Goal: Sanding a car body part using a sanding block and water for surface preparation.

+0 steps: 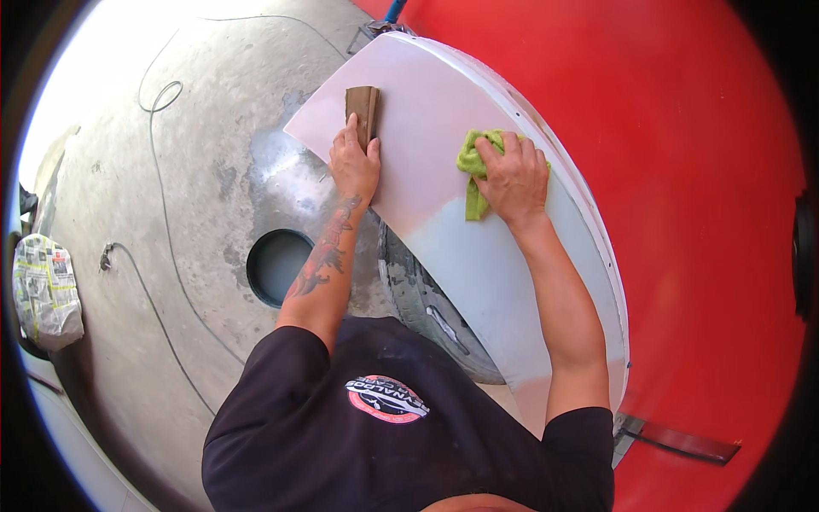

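Observation:
A large curved panel [426, 111], pale pink at its far end and whitish grey toward me, lies in front of me. My left hand [353, 169] is closed around the near end of a brown block [363, 104], which looks like a sanding block with paper folded over it. The block rests on the panel's left part, near its edge. Farther right, my right hand [517, 181] is closed on a crumpled lime-green cloth [476, 198] and presses it against the panel. My palm hides part of the cloth.
A dark round bucket [280, 266] holding greyish liquid stands on the concrete floor, left of the panel. Beneath the panel is a tyre [408, 282]. A thin hose [162, 183] snakes over the floor. A paper-covered object [47, 290] sits far left; a red surface [708, 213] fills the right.

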A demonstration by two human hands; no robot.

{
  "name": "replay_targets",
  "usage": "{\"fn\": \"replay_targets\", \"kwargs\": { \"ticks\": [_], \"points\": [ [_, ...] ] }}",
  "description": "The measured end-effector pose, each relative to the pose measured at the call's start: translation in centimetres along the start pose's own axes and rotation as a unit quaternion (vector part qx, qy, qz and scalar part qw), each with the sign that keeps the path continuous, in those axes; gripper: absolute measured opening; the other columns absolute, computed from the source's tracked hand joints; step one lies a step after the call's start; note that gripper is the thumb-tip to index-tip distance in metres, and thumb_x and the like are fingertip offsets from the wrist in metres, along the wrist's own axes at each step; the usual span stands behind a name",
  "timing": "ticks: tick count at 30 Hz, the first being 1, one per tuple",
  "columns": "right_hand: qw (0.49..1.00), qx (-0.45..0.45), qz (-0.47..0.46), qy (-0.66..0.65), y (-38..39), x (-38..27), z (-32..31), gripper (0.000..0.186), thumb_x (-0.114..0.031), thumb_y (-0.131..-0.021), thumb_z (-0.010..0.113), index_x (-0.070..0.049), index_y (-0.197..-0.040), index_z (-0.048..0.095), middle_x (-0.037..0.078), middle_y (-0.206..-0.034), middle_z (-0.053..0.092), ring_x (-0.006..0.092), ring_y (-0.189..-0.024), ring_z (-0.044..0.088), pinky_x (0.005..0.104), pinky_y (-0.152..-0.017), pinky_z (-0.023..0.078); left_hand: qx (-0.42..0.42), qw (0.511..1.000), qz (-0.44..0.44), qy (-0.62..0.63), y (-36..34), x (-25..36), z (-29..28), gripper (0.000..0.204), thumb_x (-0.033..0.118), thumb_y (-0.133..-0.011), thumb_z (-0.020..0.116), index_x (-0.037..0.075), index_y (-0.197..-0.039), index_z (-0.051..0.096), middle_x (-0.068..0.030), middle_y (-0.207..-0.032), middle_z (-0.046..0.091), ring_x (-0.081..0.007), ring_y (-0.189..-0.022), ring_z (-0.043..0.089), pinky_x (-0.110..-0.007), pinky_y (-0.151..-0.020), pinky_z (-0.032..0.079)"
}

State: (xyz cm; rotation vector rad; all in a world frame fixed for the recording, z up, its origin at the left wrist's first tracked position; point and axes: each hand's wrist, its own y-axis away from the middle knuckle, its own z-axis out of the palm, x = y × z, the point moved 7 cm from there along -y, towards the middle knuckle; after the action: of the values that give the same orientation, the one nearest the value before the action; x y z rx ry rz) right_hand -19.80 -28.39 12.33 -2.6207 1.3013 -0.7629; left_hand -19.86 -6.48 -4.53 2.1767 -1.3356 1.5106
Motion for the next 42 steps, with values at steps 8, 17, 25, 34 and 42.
{"fn": "replay_targets", "kwargs": {
  "ticks": [8, 17, 25, 34, 42],
  "points": [
    [0.990, -0.087, -0.105, -0.028, 1.2, -2.2, -1.2, 0.077, -0.050, -0.062, 0.087, -0.032, -0.132, 0.061, 0.017, -0.153, 0.036, 0.0409, -0.144, 0.030, 0.0616, -0.112, 0.029, -0.050, 0.998, -0.022, 0.022, 0.3, -0.8, -0.1, 0.072, 0.019, -0.086, 0.070, 0.017, -0.152, 0.042, -0.0239, -0.124, 0.054, -0.0417, -0.114, 0.054, -0.050, -0.098, 0.045],
    [0.973, 0.003, -0.224, -0.063, -11.0, -3.5, 2.7, 0.031, -0.025, -0.064, 0.080, -0.016, -0.091, 0.068, 0.009, -0.104, 0.064, 0.0293, -0.087, 0.066, 0.0432, -0.071, 0.052, -0.069, 0.998, 0.005, 0.013, 7.5, 2.7, -0.5, 0.075, 0.015, -0.085, 0.072, 0.020, -0.152, 0.040, -0.0206, -0.131, 0.047, -0.0392, -0.114, 0.049, -0.049, -0.097, 0.041],
    [0.994, -0.063, -0.024, -0.090, -16.3, -1.0, 3.2, 0.032, -0.033, -0.071, 0.076, -0.015, -0.097, 0.069, 0.011, -0.100, 0.063, 0.0327, -0.089, 0.069, 0.0487, -0.070, 0.056, -0.119, 0.978, 0.164, 0.051, 11.4, 5.5, -0.9, 0.079, 0.007, -0.074, 0.075, 0.020, -0.147, 0.048, -0.0155, -0.129, 0.050, -0.0338, -0.107, 0.052, -0.046, -0.092, 0.041],
    [0.974, -0.141, 0.098, -0.151, -0.5, 6.5, -4.0, 0.055, -0.029, -0.068, 0.080, -0.016, -0.121, 0.069, 0.009, -0.106, 0.062, 0.0299, -0.095, 0.067, 0.0439, -0.074, 0.056, 0.014, 0.999, -0.028, -0.015, -9.4, -1.3, 1.6, 0.065, 0.022, -0.087, 0.068, 0.015, -0.148, 0.045, -0.0204, -0.123, 0.059, -0.0388, -0.107, 0.058, -0.050, -0.094, 0.045],
    [0.955, -0.072, 0.131, -0.257, 5.7, 12.4, -4.6, 0.064, -0.022, -0.059, 0.092, -0.008, -0.115, 0.066, 0.010, -0.141, 0.054, 0.0322, -0.117, 0.062, 0.0432, -0.092, 0.056, -0.052, 0.993, 0.106, 0.003, 4.4, 4.0, 1.0, 0.073, 0.017, -0.083, 0.071, 0.014, -0.150, 0.044, -0.0211, -0.128, 0.055, -0.0395, -0.110, 0.055, -0.049, -0.098, 0.043]
  ]
}}
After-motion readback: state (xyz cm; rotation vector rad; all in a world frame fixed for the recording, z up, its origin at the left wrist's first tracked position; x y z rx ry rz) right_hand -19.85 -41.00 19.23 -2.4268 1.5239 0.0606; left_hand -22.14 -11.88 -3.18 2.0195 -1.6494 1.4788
